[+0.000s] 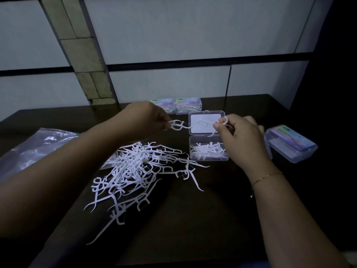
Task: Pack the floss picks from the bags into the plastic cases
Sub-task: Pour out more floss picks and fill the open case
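A loose heap of white floss picks (135, 171) lies on the dark table in front of me. An open clear plastic case (209, 151) sits to the right of the heap, several picks in its lower half, its lid (206, 122) folded back flat. My left hand (148, 118) pinches a floss pick (178, 125) just left of the lid. My right hand (239, 136) holds another floss pick (222, 122) over the lid's right side.
Two closed, filled cases (188, 105) stand at the back of the table. Another closed case with a coloured label (291, 144) is at the right. A crumpled clear plastic bag (36, 147) lies at the left. The table (193, 219) ends near a tiled wall.
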